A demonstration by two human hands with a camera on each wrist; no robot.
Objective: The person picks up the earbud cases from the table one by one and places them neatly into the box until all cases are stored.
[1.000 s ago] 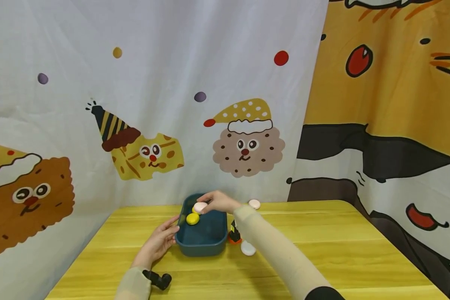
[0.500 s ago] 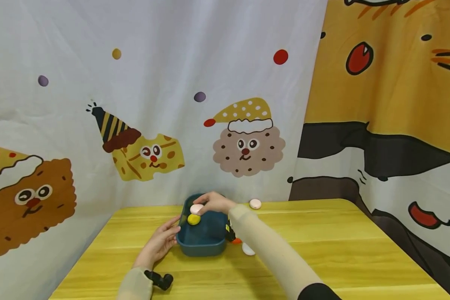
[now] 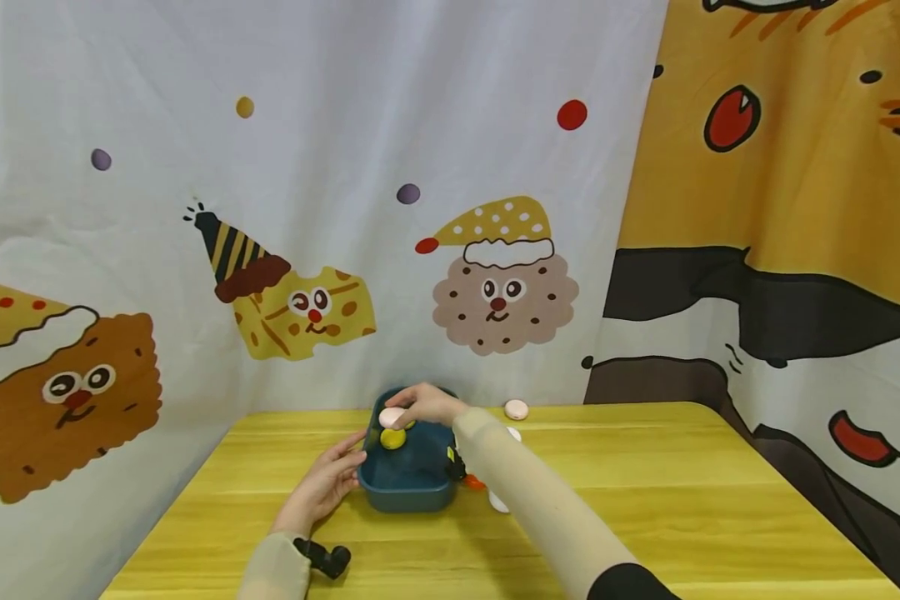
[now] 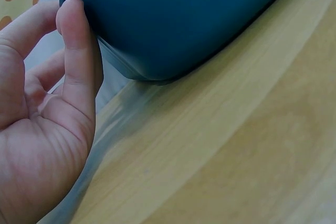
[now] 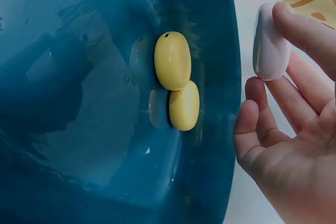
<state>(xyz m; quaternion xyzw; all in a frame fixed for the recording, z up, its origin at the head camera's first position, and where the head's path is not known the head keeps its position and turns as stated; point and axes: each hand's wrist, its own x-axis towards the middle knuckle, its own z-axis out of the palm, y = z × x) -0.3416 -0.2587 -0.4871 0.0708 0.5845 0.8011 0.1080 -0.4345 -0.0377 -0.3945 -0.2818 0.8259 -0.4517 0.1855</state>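
My right hand (image 3: 429,404) pinches a pale pink, smooth round disc (image 5: 271,45) between thumb and fingers. The disc overlaps the far left part of a deep blue bin (image 3: 411,498); in the right wrist view it stands on edge beyond the bin's rim. Inside the bin, two yellow rounded discs (image 5: 173,61) lie close together by one wall. The upper one has a small dark mark. My left hand (image 3: 324,487) rests at the bin's left outer side, fingers extended. In the left wrist view its thumb (image 4: 74,30) touches the bin's corner.
Another pale disc (image 3: 516,409) lies at the table's back edge. White discs (image 3: 498,502) and an orange piece (image 3: 474,482) are right of the bin, partly hidden by my right sleeve (image 3: 540,500). A printed curtain (image 3: 390,125) hangs close behind the yellow wooden table (image 3: 645,483).
My right hand has moved a little left over the bin with the pale pink disc, still pinched. My left hand stays at the bin's side. The head view has shifted slightly.
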